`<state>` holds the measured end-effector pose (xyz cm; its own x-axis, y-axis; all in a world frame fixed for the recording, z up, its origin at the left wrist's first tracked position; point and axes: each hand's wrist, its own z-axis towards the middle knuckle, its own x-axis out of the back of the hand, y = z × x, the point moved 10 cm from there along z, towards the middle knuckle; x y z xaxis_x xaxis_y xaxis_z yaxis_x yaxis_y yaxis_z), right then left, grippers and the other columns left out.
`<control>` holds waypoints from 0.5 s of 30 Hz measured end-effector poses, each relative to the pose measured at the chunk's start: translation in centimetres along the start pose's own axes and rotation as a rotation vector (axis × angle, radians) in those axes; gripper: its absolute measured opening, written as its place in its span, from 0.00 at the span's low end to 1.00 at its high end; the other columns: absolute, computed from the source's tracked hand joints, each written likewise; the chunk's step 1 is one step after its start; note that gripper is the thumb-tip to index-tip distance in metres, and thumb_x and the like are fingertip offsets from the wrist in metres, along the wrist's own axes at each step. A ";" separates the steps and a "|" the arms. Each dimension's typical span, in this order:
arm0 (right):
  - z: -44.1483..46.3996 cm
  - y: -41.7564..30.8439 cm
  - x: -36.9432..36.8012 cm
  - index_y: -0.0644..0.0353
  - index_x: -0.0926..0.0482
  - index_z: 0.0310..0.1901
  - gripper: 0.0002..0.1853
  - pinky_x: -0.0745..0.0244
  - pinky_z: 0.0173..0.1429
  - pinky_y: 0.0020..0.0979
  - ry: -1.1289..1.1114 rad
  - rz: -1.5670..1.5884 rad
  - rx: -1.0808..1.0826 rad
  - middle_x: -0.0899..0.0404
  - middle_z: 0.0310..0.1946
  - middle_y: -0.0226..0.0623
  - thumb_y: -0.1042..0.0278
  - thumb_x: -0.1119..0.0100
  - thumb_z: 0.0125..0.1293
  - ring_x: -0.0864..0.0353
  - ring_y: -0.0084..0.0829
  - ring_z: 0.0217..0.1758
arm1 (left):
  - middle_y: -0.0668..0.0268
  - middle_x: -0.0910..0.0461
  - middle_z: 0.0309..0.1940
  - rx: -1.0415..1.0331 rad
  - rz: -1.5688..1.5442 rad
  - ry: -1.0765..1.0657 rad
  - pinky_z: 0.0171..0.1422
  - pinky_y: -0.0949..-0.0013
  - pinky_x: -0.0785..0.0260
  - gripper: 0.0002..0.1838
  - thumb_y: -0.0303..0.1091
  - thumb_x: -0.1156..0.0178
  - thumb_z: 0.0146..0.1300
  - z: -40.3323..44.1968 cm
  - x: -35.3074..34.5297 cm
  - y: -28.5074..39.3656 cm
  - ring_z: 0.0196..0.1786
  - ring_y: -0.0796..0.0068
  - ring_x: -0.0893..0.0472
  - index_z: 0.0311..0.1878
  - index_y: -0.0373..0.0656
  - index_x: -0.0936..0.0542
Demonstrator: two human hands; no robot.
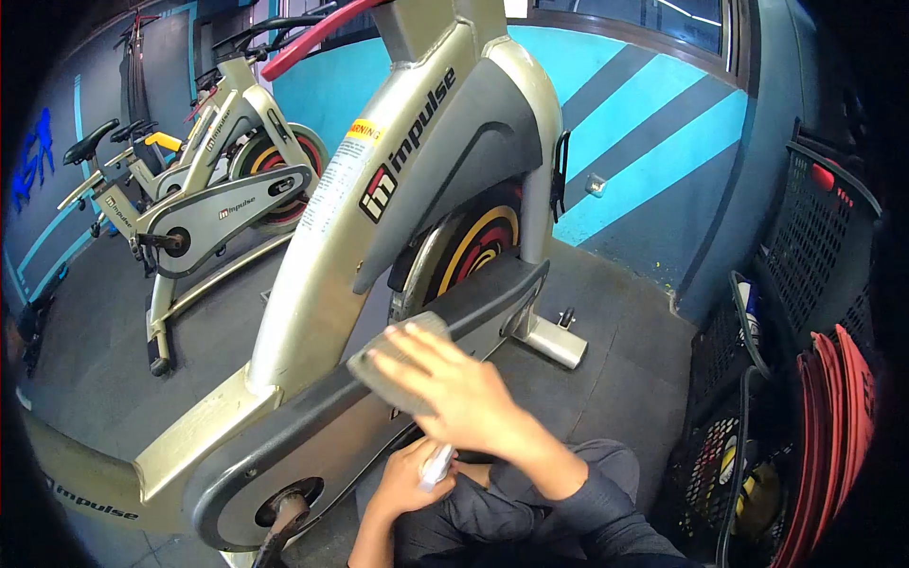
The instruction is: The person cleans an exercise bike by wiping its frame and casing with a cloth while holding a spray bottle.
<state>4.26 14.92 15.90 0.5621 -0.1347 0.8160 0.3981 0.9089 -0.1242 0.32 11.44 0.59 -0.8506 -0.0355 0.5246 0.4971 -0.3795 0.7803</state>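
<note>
A grey cloth [386, 377] lies under my right hand [454, 383], whose fingers are stretched over it, against the upper edge of the bike's dark chain guard [331, 417]. Lower down, in front of my lap, my left hand [409, 483] is wrapped round a small whitish object [438, 467], mostly hidden by the fingers. The silver frame [327, 246] of the exercise bike rises just beyond my hands, with the flywheel [478, 251] behind the guard.
More exercise bikes [222, 199] stand at the back left. On the right are black plastic baskets [819, 237] and stacked red items [838, 445]. The bike's crank [289, 516] sticks out at the lower left, and its rear foot [554, 343] rests on the floor.
</note>
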 end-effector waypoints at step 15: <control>-0.4 16.8 0.9 0.43 0.34 0.70 0.44 0.30 0.70 0.37 -0.215 -0.113 -0.240 0.35 0.72 0.31 0.88 0.49 0.48 0.37 0.36 0.74 | 0.60 0.17 0.37 -0.030 -0.002 0.007 0.49 0.65 0.23 0.17 0.26 0.34 0.45 0.7 0.6 0.8 0.41 0.64 0.15 0.42 0.38 0.20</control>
<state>11.76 29.95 14.29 0.3489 -0.1194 0.9295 0.6228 0.7707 -0.1348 0.37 11.80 1.75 -0.8529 -0.0413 0.5205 0.4900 -0.4074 0.7707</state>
